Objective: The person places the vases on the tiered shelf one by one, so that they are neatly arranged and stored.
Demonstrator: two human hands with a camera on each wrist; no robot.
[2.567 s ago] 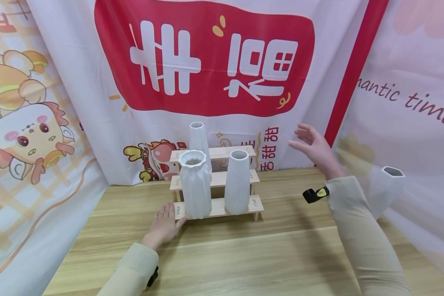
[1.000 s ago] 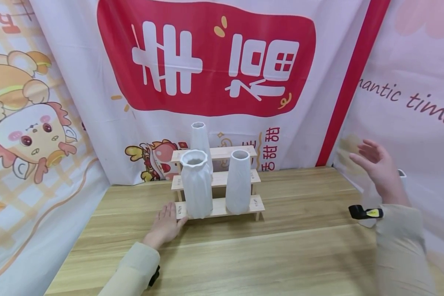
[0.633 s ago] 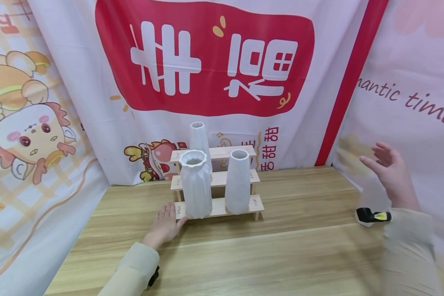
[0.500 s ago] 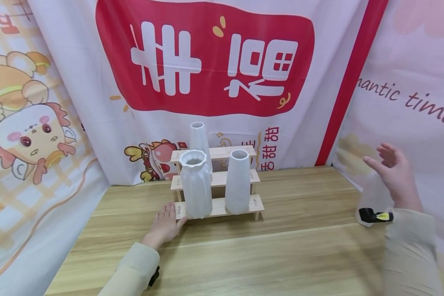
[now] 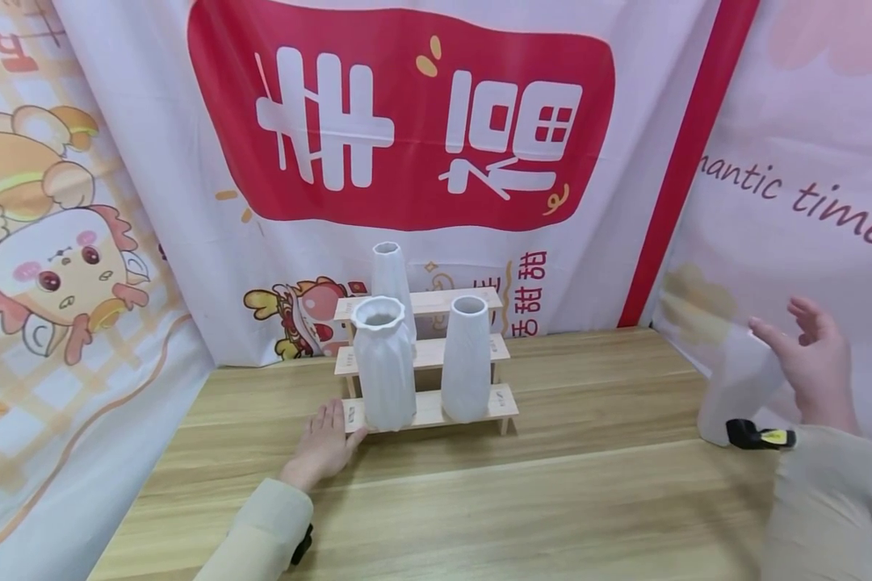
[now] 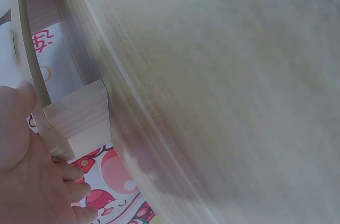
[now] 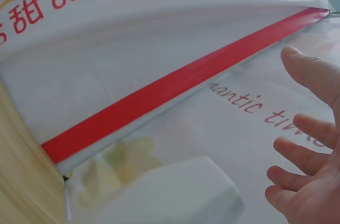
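My left hand (image 5: pixel 322 445) rests at the left end of the lowest step of a wooden three-step rack (image 5: pixel 430 409), fingers fairly straight. In the left wrist view its thumb and fingers touch the board's corner (image 6: pixel 59 147). On that step stand a white vase with a scalloped rim (image 5: pixel 385 371) and a smooth tapered white vase (image 5: pixel 467 363). A slim white vase (image 5: pixel 390 274) rises behind them. At the far right my right hand (image 5: pixel 817 363), fingers spread and nothing held, overlaps another white vase (image 5: pixel 734 391), hiding part of it. The right wrist view shows this vase below the fingers.
The wood-grain table (image 5: pixel 523 516) runs up to a printed cloth backdrop (image 5: pixel 581 266). A side cloth (image 5: pixel 770 234) hangs close behind the right-hand vase. Another printed cloth (image 5: pixel 167 307) borders the left side.
My right hand has moved far to the right and down, from beside the rack to the vase at the right. The left hand, rack and its vases have stayed in place.
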